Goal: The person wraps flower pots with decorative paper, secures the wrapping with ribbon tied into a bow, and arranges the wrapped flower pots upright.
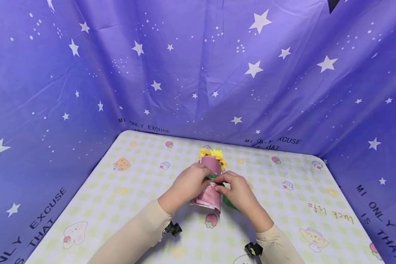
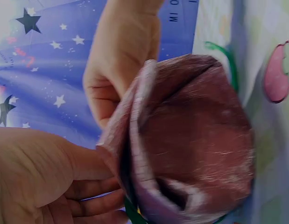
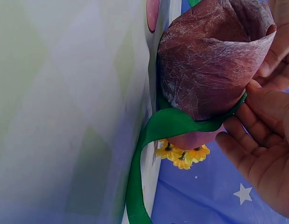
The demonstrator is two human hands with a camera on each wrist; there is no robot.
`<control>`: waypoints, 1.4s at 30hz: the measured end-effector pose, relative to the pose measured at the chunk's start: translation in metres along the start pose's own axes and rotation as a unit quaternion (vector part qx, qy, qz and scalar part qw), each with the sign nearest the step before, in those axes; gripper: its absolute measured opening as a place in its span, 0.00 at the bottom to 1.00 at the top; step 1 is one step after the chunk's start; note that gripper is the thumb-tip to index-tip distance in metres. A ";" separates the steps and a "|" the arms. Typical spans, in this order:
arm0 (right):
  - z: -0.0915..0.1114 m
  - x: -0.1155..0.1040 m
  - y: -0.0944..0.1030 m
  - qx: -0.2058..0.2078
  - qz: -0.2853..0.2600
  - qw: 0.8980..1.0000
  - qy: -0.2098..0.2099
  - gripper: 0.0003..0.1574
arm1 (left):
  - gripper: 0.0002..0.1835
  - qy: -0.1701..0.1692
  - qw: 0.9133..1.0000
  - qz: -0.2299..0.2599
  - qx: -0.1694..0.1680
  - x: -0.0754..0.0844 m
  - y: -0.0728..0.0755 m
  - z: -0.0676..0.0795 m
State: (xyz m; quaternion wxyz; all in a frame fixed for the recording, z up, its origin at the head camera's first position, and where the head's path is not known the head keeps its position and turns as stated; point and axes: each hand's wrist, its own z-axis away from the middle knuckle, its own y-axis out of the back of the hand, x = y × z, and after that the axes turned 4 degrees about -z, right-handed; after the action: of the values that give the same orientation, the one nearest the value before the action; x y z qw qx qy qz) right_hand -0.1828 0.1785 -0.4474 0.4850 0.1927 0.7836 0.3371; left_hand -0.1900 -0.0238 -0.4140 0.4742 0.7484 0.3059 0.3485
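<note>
A small bouquet lies on the table, its yellow flowers [image 1: 222, 163] pointing away from me and its pink wrapping paper [image 1: 208, 196] open at the near end. Around the middle of the wrapping runs a green ribbon [image 3: 170, 122], with a loose length hanging down onto the tablecloth. My left hand [image 1: 189, 182] comes from the left and pinches the ribbon at the top of the bundle. Opposite it, my right hand [image 1: 239, 192] pinches the ribbon between thumb and fingertips. The fingertips nearly meet, and they partly hide the ribbon where it crosses.
A checked tablecloth [image 1: 118, 205] with printed strawberries and cakes covers the table. Purple star-printed curtains [image 1: 184, 73] stand close around its back and sides. Black straps [image 1: 254, 249] sit at both wrists near the sleeves.
</note>
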 end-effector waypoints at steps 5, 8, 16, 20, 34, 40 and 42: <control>0.000 -0.001 0.000 0.004 0.008 1.000 0.002 0.11 | 0.08 -0.007 1.000 0.000 0.020 -0.002 -0.010 0.004; 0.000 -0.002 0.000 0.003 0.015 1.000 0.006 0.09 | 0.07 -0.021 0.999 -0.029 0.028 -0.004 -0.011 0.003; 0.001 0.002 0.005 0.004 0.055 0.998 -0.025 0.08 | 0.04 -0.043 0.997 -0.064 0.023 -0.008 -0.011 0.001; 0.000 0.007 0.003 -0.006 0.072 0.997 -0.031 0.06 | 0.03 -0.046 0.997 -0.060 0.021 -0.009 -0.013 0.002; -0.001 0.002 0.004 0.001 0.080 0.996 -0.027 0.07 | 0.03 -0.037 0.998 -0.039 0.030 -0.009 -0.016 0.003; 0.000 0.000 0.008 0.024 0.077 0.997 -0.014 0.05 | 0.03 -0.045 0.998 -0.042 0.032 -0.009 -0.017 0.002; -0.001 0.000 0.009 0.033 0.082 0.996 -0.008 0.05 | 0.04 -0.044 0.997 -0.047 0.036 -0.008 -0.016 0.002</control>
State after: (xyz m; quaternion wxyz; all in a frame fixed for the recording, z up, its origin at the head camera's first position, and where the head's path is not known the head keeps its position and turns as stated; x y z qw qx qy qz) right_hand -0.1841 0.1849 -0.4405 0.4556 0.2751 0.7720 0.3476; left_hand -0.1949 -0.0254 -0.4317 0.4758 0.7645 0.3316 0.2812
